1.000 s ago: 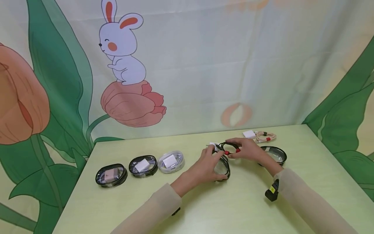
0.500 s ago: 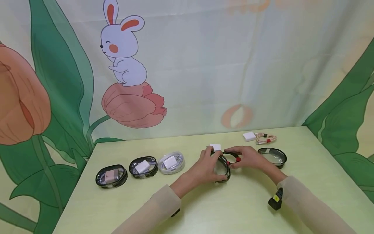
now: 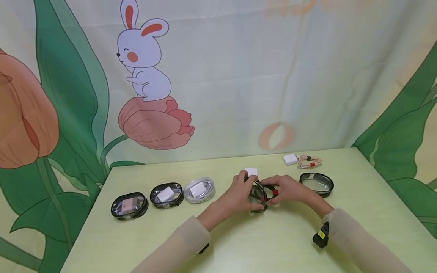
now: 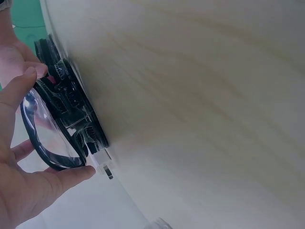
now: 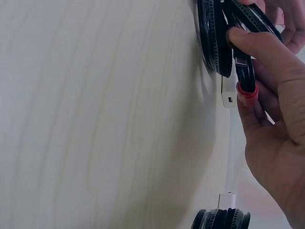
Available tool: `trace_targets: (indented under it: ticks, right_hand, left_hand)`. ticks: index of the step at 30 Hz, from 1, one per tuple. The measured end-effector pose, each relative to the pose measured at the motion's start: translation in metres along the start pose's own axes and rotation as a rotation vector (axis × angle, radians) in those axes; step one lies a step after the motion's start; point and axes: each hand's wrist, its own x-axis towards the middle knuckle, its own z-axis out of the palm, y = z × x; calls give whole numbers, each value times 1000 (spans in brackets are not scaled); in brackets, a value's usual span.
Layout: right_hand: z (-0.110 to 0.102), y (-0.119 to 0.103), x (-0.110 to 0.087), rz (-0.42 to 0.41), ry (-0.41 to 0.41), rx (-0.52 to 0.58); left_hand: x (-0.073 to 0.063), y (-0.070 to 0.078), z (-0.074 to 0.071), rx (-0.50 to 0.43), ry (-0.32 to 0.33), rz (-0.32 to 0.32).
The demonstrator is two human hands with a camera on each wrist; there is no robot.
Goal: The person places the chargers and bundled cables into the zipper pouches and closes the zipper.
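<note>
My left hand [image 3: 235,194] grips a small oval zip case [image 3: 257,194] with clear faces and black edging. Its lid [image 4: 50,133] is raised at a tilt, thumb and fingers spread along the rim. From the other side, my right hand [image 3: 288,188] pinches a coiled black cable [image 5: 246,76] bound with a red tie [image 5: 248,94]. Part of the coil is inside the case's opening; the red tie end sticks out by my fingers. Just behind the case lies a white charger plug [image 3: 251,171], partly hidden by my left fingertips in the head view.
Left on the table stand three oval cases with chargers inside: two black-edged, a pink-charger one [image 3: 129,205] and a white-charger one [image 3: 166,194], and a clear one [image 3: 200,189]. At right are another black-edged case [image 3: 316,183], a white charger [image 3: 290,159] and a pink cable [image 3: 309,162].
My right hand has brought the black cable forward, away from the white charger, and into the mouth of the case. My left hand keeps its grip on the case in nearly the same place.
</note>
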Motion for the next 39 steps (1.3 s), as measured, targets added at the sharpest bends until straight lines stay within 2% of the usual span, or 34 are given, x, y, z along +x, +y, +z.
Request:
trace_targets:
  ticks: [10,17,23,28,31,35,39]
  right_hand:
    - [4,-4,10,-155,0,-117]
    - [8,-16,17,-136,-37,-152]
    - [8,-15,12,-90,-63,-51]
    - [4,-3,0,-56,-98,121]
    - [0,0,-6,-42,-102,205]
    - [-1,3,-10,-42,-60,188]
    - [4,5,-8,-52,-1,195]
  left_hand:
    - [-1,-3,-3,-29,-9,33]
    - [-2,-4,-3,-96,-21,50]
    - [-1,-4,-4,-92,-24,51]
    - [-3,-7,-5,-93,-47,51]
    - [-5,-10,-4,-93,-68,24]
    - [-6,-14,-5,-78,-95,-4]
    - [-5,-14,-6,-60,-111,7]
